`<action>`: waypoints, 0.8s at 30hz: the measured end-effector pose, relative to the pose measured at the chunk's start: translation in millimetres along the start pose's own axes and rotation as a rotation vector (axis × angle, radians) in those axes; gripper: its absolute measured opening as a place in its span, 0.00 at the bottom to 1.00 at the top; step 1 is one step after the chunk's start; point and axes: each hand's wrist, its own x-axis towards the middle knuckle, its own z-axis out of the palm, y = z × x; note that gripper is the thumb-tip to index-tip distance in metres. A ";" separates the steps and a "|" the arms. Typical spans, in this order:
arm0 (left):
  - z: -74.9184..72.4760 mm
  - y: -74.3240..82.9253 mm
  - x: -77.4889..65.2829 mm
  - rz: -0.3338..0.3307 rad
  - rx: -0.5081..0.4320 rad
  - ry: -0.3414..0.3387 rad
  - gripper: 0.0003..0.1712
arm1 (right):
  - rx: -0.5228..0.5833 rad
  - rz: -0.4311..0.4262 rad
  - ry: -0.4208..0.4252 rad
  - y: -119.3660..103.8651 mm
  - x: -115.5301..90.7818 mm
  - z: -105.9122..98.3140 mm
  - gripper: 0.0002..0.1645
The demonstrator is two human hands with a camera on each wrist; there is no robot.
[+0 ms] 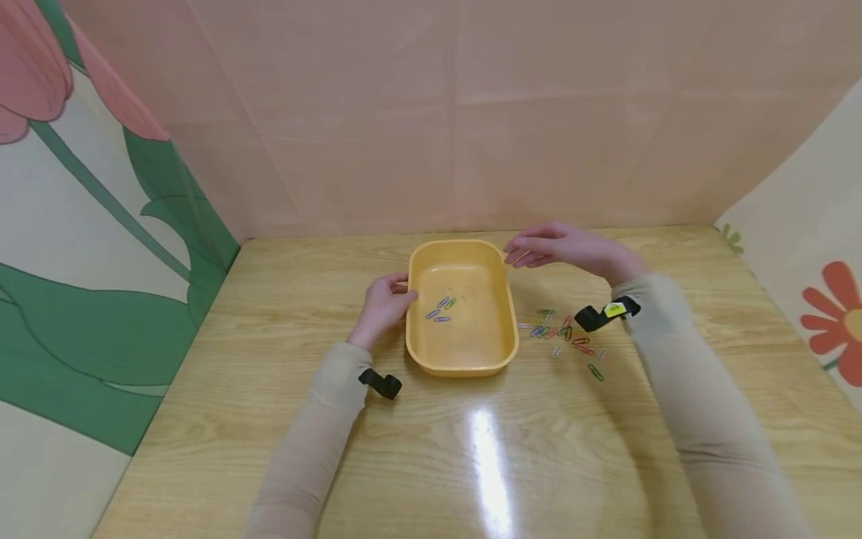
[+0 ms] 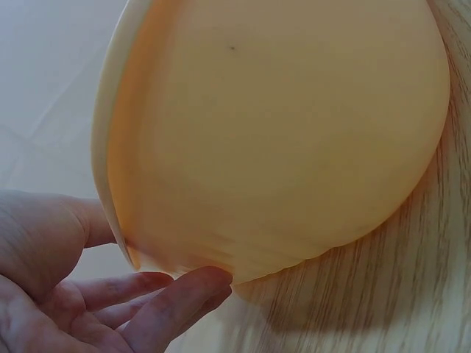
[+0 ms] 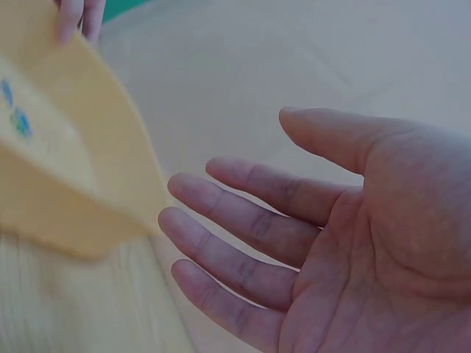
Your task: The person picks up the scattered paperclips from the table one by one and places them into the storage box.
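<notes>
A yellow plastic tray [image 1: 478, 329] stands on the wooden table in the head view. My left hand [image 1: 384, 308] grips its left wall, thumb over the rim and fingers against the outside, as the left wrist view also shows. Several coloured paper clips [image 1: 442, 319] lie on the tray's floor, left of its middle. Beside the far right corner of the tray hovers my right hand [image 1: 572, 247], its palm bare in the right wrist view and its fingers extended and slightly spread. More paper clips [image 1: 584, 349] are scattered on the table below that hand.
The wooden table [image 1: 417, 449] meets a pink cloth backdrop [image 1: 458, 150] just beyond the tray. Panels with flower prints flank it, a tulip panel [image 1: 101, 322] on the left and a red-flower panel [image 1: 808, 247] on the right.
</notes>
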 end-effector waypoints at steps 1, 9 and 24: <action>0.0 0.1 -0.1 0.000 0.000 0.000 0.24 | 0.004 -0.001 0.000 5.0 -1.8 -2.8 0.27; -0.7 0.3 -0.3 0.003 0.001 0.000 0.23 | 0.015 0.032 -0.009 40.1 -14.7 -14.8 0.26; 1.3 1.5 -1.1 0.011 0.022 0.010 0.23 | -0.107 0.081 -0.028 81.5 -35.5 -26.0 0.28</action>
